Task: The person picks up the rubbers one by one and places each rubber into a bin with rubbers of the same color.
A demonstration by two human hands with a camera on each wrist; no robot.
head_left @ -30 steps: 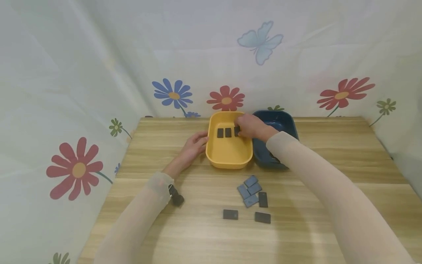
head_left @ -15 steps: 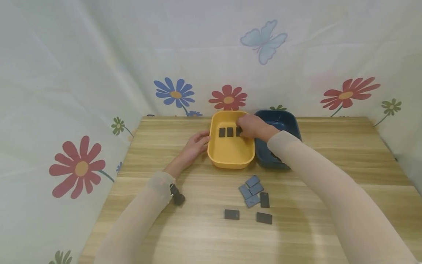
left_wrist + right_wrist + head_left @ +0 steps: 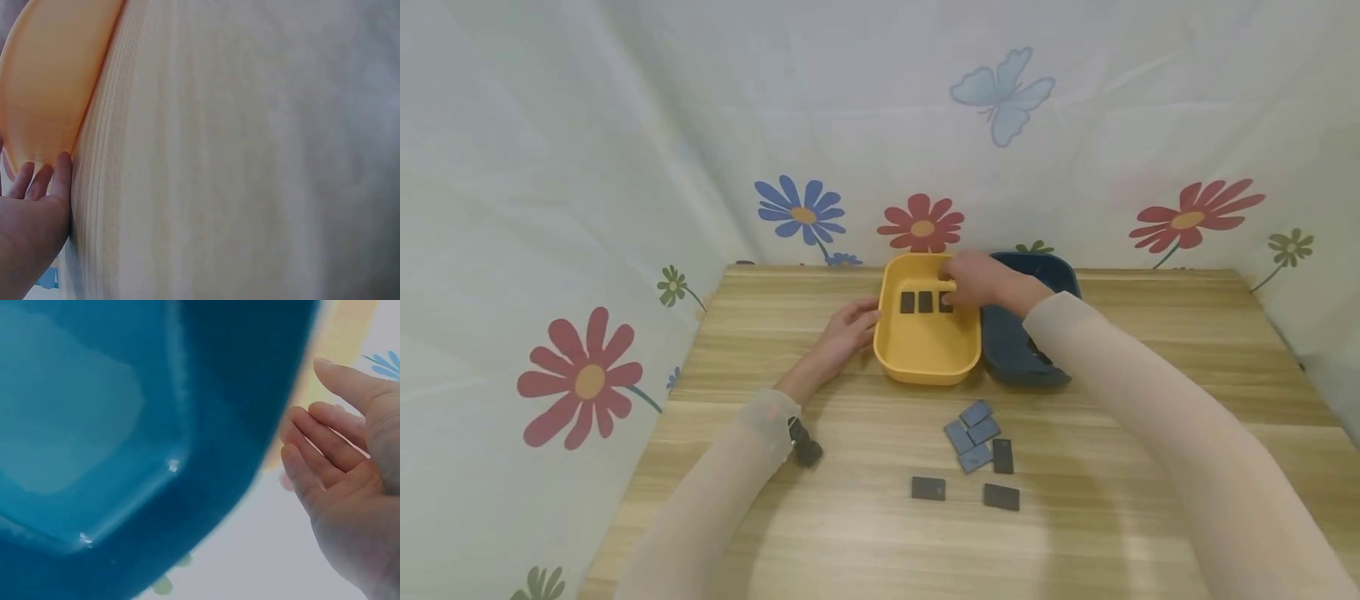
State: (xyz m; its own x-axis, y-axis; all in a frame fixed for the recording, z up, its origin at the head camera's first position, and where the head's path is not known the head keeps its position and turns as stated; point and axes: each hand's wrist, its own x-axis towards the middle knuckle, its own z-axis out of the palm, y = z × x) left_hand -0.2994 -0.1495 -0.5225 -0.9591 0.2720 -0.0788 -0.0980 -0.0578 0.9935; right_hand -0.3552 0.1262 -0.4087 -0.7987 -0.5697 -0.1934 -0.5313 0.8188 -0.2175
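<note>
Inside the yellow tray (image 3: 927, 350), small black rectangular tiles stand in a row: a left tile (image 3: 907, 302), a middle tile (image 3: 926, 302) and a right tile (image 3: 945, 302). My right hand (image 3: 981, 279) is over the tray's right rim, with its fingers beside the right tile. In the right wrist view, the thumb and loosely bent fingers of the right hand (image 3: 350, 444) are apart, and nothing shows between them. My left hand (image 3: 846, 333) touches the outside of the tray's left wall; the left wrist view shows its extended fingers (image 3: 61, 178) against that wall.
Beside the yellow tray stands a dark blue tray (image 3: 1011, 354), partly under the right forearm. In front lie several blue-grey tiles (image 3: 976, 431) in a cluster, a black tile (image 3: 1003, 456) touching them, and two more black tiles (image 3: 928, 488). A patterned curtain (image 3: 850, 108) hangs behind the table.
The right fingers have come off the right tile, which now lies in the row, and the hand has shifted slightly right. The left hand stays at the tray. The camera view has shifted a little.
</note>
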